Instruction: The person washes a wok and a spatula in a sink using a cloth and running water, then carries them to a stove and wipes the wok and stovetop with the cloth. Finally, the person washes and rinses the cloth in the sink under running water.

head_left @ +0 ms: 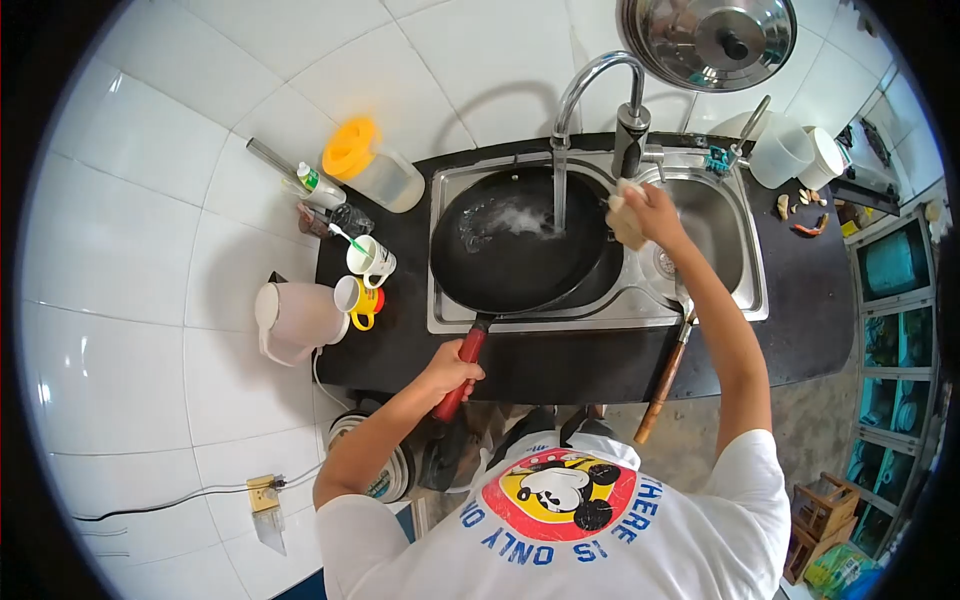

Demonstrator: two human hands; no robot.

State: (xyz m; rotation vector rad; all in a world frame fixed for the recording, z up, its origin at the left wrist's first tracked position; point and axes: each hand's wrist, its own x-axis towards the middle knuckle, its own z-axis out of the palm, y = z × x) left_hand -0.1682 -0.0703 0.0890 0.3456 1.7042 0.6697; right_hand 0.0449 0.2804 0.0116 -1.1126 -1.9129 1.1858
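Note:
A black frying pan sits over the left basin of the steel sink. My left hand is closed round its red handle. Water streams from the chrome faucet into the pan and splashes on its inside. Just right of the pan's rim, my right hand grips a crumpled beige cloth. Below that hand, a utensil with a wooden handle leans over the sink's front edge, its metal head in the right basin.
Left of the sink stand a yellow-lidded pitcher, a white mug, a yellow mug and an electric kettle. A pot lid is at the back wall. White containers and food scraps lie right.

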